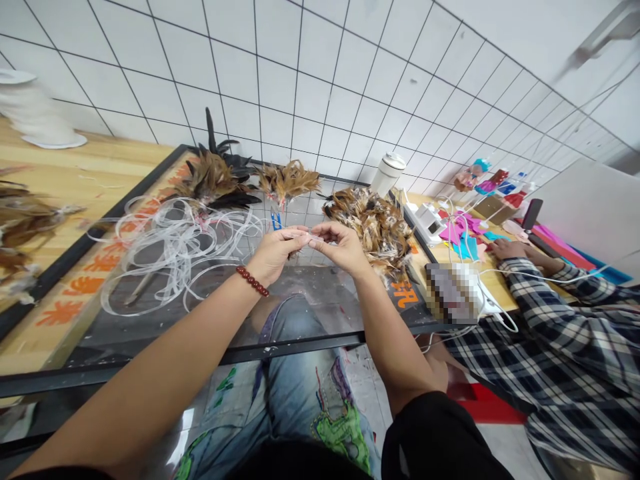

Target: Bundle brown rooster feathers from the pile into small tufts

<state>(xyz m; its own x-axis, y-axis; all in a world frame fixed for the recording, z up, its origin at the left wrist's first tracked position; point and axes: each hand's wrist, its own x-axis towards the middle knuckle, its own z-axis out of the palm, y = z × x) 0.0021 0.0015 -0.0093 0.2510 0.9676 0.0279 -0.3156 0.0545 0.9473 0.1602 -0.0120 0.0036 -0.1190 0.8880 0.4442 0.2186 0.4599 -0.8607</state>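
My left hand (274,253) and my right hand (339,247) meet above a glass tabletop (320,307), fingertips pinched together on a short clear plastic strip (305,235) held between them. A red bead bracelet (252,281) circles my left wrist. A tangle of clear plastic strips (175,250) lies just left of my hands. A heap of brown feathers (373,227) sits just right of them, and two feather bunches (287,180) stand behind.
A person in a plaid shirt (575,333) sits at the right, a hand (505,249) on a wooden table with coloured paper (465,237). A white canister (388,173) stands by the tiled wall. A white spool (35,110) is far left. More feathers (23,223) lie left.
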